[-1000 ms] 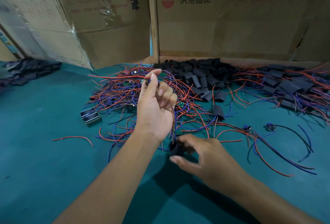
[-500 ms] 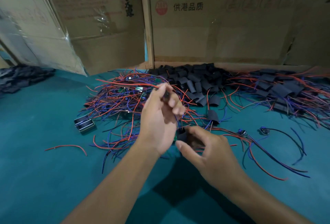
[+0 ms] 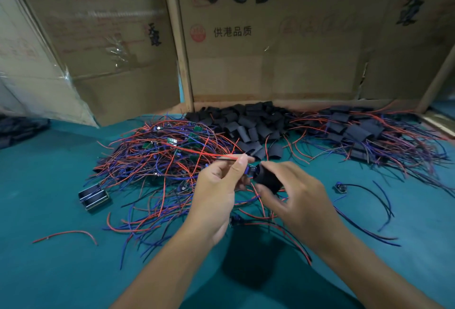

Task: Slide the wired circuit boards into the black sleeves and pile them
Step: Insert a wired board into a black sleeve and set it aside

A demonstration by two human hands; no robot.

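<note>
My left hand (image 3: 216, 185) pinches a small wired circuit board (image 3: 250, 169) between thumb and fingers, its red wire trailing off to the left. My right hand (image 3: 293, 195) grips a black sleeve (image 3: 267, 180) right beside the board, with the sleeve's mouth at the board's end. How far the board sits inside the sleeve I cannot tell. Behind the hands lies a tangle of loose wired boards (image 3: 167, 156) with red and blue leads. A heap of empty black sleeves (image 3: 246, 124) is at the back middle, and a pile of sleeved boards (image 3: 364, 133) at the back right.
The work lies on a teal table (image 3: 49, 271). Cardboard boxes (image 3: 270, 37) wall off the back. A small black metal part (image 3: 93, 196) sits at the left, a loose red wire (image 3: 66, 234) near it. Two small boards with dark leads (image 3: 341, 188) lie right. More dark sleeves (image 3: 19, 128) are far left.
Both hands have risen from the table and come together. The left hand dropped from holding the wires up high and now holds the board at the mouth of the sleeve.
</note>
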